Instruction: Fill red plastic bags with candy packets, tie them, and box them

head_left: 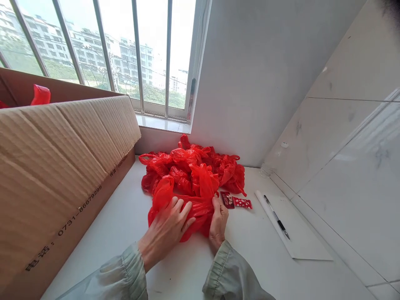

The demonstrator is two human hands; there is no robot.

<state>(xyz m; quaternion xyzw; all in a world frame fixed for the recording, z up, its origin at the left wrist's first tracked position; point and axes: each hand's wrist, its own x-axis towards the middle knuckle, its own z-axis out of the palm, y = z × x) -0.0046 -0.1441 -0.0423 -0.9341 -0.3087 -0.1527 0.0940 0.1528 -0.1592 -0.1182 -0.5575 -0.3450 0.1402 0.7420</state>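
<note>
I have two greenish-grey sleeves (126, 266) nearest me, gathered at the wrists, over a smooth white table (181, 275). The left hand (170, 218) lies palm down across a thin, crinkled red bag (201, 208), fingers bent and slightly spread; I cannot tell whether they pinch any plastic. The right hand (218, 218) cups the bag's right edge, thumb forward, partly curled; its other fingertips are hidden from me, so I cannot tell how tightly it is closed. The bag lies on the table between and under both hands, its loops rising just beyond them.

White tabletop runs from the left hand across to a tall cardboard box (62, 166), its ribbed flap folded outward. I read more white surface between the right hand and the paper (301, 231), a flat sheet whose left edge looks rolled; a slim clear pen (278, 218) with a black grip lies on it. Just beyond the right hand sit a dark red packet (227, 200) and a brighter spotted packet (243, 203). Past the grip, a glossy, rumpled heap of red bags (187, 164) fills the room toward the grey wall (250, 75). Farthest off, straight metal bars (136, 50) cross the window.
</note>
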